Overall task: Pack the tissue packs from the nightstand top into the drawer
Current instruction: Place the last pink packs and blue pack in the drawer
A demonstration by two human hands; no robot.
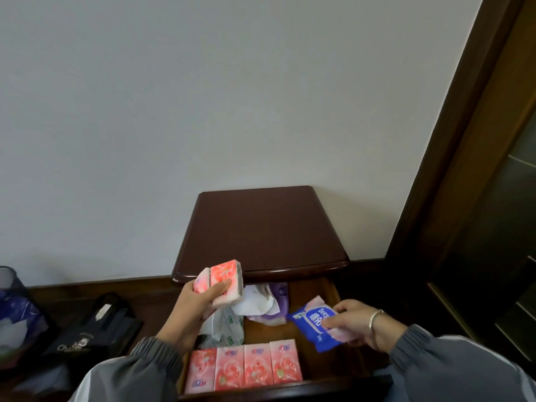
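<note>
My left hand grips two pink tissue packs side by side, held above the back left of the open drawer. My right hand holds a blue tissue pack together with a pink one under it, over the drawer's right side. Several pink tissue packs lie in a row along the drawer's front. Behind them lie a green-printed white pack, loose white tissue and a purple pack. The dark wooden nightstand top is bare.
A dark wooden door frame rises at the right. On the floor to the left stand a black bag and a bin with a blue liner. A white wall is behind the nightstand.
</note>
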